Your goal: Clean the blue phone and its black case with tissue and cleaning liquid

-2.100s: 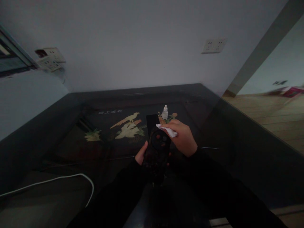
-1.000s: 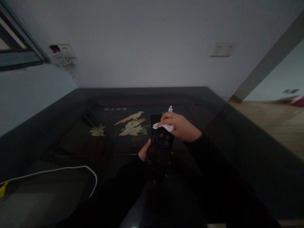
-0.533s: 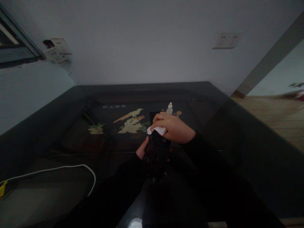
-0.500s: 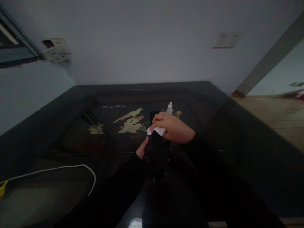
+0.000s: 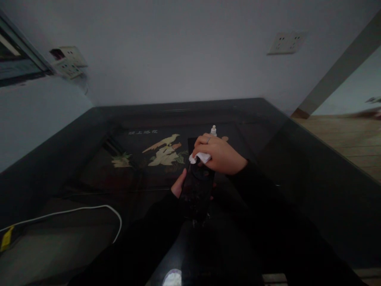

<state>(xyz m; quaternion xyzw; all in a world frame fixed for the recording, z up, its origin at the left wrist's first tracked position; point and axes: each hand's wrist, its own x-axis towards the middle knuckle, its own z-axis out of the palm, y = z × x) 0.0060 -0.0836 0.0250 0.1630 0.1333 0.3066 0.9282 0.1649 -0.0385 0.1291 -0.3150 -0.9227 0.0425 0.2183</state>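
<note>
My left hand [image 5: 179, 186] grips a black remote control [image 5: 197, 190] from below, holding it up over the dark glass table [image 5: 297, 167]. My right hand [image 5: 218, 154] is closed on a small white cloth [image 5: 200, 158] and presses it against the upper part of the remote. A small white dropper bottle [image 5: 213, 130] stands on the table just behind my right hand, partly hidden by it. Both my sleeves are black.
The tabletop carries an inlaid picture of birds and flowers [image 5: 162, 150]. A white cable [image 5: 89, 211] loops across the near left. Wall sockets [image 5: 286, 42] sit at the upper right and more sockets [image 5: 66, 61] at the upper left. Wooden floor [image 5: 348, 139] lies to the right.
My right hand has slid the white cloth back and forth over the top of the remote, ending slightly higher. The left hand keeps its hold. The view has shifted a little.
</note>
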